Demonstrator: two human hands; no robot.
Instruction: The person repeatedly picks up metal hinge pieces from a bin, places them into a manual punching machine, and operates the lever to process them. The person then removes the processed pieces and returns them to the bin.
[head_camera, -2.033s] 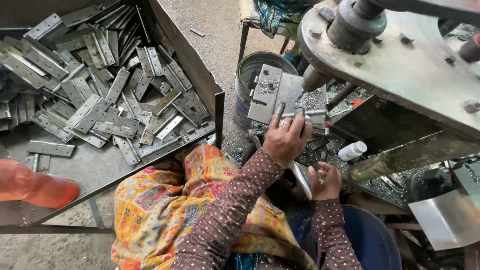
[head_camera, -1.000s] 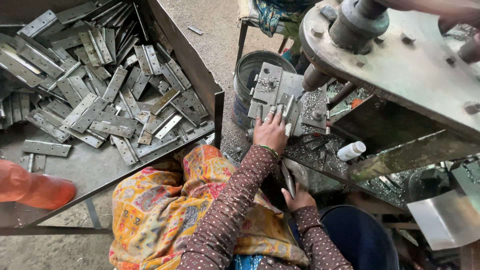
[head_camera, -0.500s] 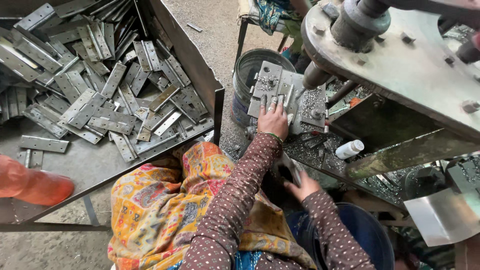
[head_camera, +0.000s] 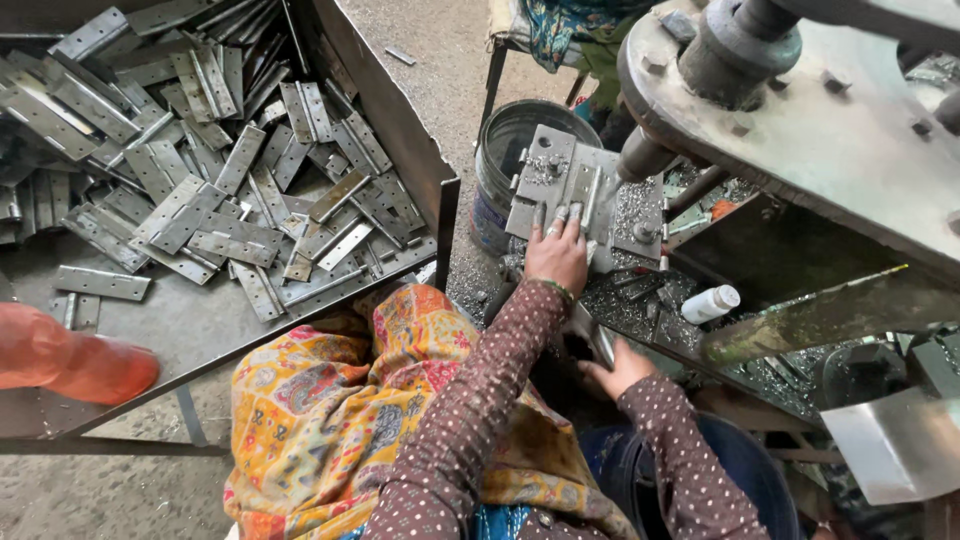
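Here, the tray (head_camera: 395, 120) at far left holds a heap of flat hinges (head_camera: 200, 190); a bucket (head_camera: 505, 140) stands beside it. Your left hand (head_camera: 558, 255) lies on the jig plate (head_camera: 580, 190), fingers spread flat. Your right hand (head_camera: 620, 368) curls around a lever (head_camera: 597, 340) nearer you. A white bottle (head_camera: 712, 303) sits right, among shavings.

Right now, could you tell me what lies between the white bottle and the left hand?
In the head view, loose metal shavings cover the ledge between the white bottle and the left hand.

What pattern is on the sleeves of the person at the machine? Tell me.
Dark brown with small pale dots, seen in the head view on the sleeve behind the left hand.
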